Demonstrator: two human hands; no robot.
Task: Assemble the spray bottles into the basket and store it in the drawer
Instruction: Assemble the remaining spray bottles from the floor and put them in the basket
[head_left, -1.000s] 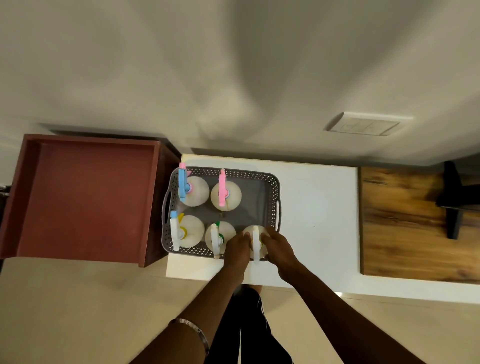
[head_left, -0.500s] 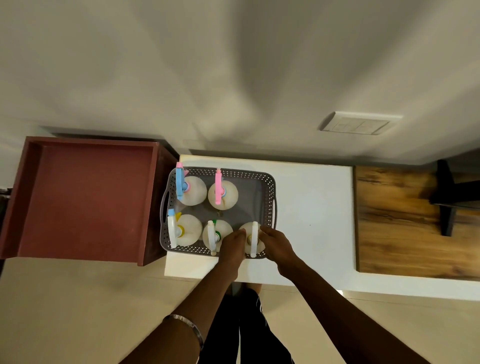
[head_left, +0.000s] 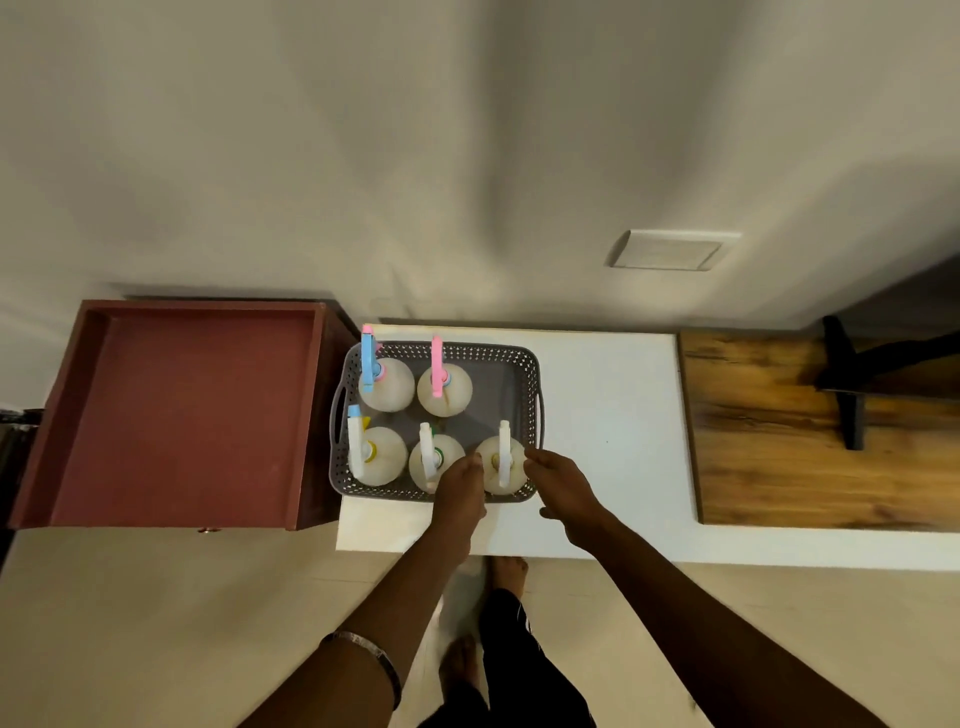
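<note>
A grey perforated basket (head_left: 535, 374) stands on the left end of a white table (head_left: 613, 415). It holds several round white spray bottles: blue-headed (head_left: 387, 384) and pink-headed (head_left: 447, 389) at the back, three with white heads in front. The front-right bottle (head_left: 501, 465) sits between my hands. My left hand (head_left: 460, 488) touches its left side with its fingertips. My right hand (head_left: 558, 480) lies at its right side by the basket's rim, fingers relaxed. The back-right corner of the basket holds no bottle.
An open red-brown drawer (head_left: 182, 410) stands directly left of the basket, with nothing inside. A wooden top (head_left: 779, 467) with a black stand (head_left: 847, 384) adjoins the table on the right. A switch plate (head_left: 670, 249) is on the wall. My bare feet are below the table edge.
Both hands have drawn back a little from the front-right bottle, which now stands in the basket with more of it showing.
</note>
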